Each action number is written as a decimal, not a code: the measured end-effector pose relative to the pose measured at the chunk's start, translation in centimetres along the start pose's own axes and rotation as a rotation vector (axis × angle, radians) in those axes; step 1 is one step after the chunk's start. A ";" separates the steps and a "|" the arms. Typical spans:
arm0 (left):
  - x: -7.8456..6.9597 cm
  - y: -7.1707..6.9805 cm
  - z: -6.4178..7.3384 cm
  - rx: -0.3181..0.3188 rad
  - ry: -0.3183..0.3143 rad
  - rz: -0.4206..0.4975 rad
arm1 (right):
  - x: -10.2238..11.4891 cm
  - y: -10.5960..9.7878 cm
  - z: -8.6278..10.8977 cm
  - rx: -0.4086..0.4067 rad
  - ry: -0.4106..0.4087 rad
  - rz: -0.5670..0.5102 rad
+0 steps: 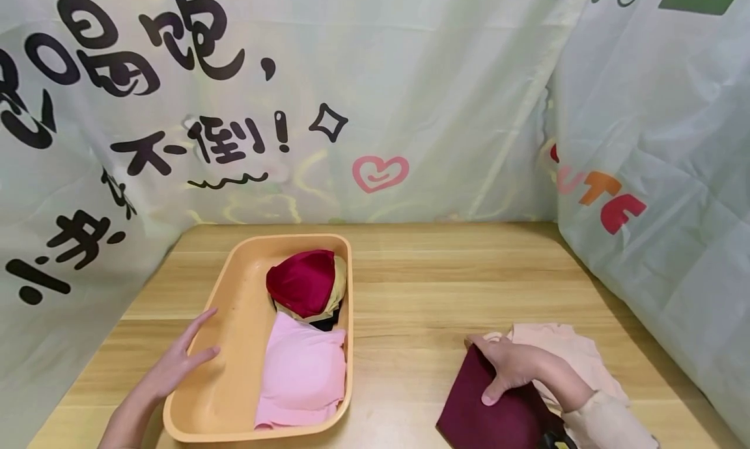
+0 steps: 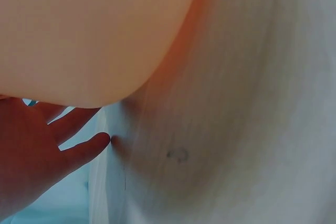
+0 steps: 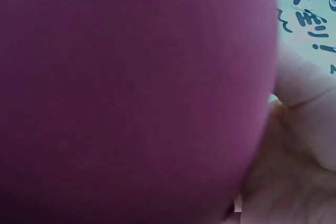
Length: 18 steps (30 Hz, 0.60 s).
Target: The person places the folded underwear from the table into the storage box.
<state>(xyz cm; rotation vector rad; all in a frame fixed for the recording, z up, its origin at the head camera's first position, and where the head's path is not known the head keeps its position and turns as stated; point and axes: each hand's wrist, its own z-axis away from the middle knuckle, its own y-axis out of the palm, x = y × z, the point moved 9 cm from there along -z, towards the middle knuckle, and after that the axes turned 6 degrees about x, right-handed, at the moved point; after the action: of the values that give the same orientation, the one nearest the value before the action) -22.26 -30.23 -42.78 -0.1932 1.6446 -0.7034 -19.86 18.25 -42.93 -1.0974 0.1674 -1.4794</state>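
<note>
Left fingers [image 1: 197, 326] spread; right fingers [image 1: 486, 345] gripping, forearm [image 1: 567, 379] slanting leftward.

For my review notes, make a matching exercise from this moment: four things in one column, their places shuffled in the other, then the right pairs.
Things:
1. Tray
2. Pink garment
3. Maroon garment
4. Heart

Places:
A. Held in the right hand
B. Printed on the sheet behind the table
C. On the table, with the left hand at its rim
D. Inside the tray, nearer the person than the red garment

Pairs: 1-C, 2-D, 3-A, 4-B
</note>
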 end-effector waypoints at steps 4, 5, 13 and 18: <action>0.3 0.0 0.0 0.019 -0.031 -0.007 | 0.0 0.2 -0.1 0.039 -0.040 -0.031; 0.3 0.0 0.0 0.018 -0.033 -0.012 | 0.0 0.3 -0.1 0.046 -0.050 -0.039; -0.1 -0.1 0.1 0.000 -0.017 -0.036 | 0.4 -0.7 0.2 0.025 -0.198 -0.066; -0.1 -0.1 0.1 -0.003 -0.004 -0.025 | 1.0 -1.0 0.3 0.056 -0.329 -0.166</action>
<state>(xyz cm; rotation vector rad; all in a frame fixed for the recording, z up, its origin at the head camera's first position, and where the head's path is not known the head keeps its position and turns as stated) -22.17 -30.27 -42.65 -0.2170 1.6418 -0.7190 -20.18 17.82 -41.54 -1.3163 -0.1989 -1.4163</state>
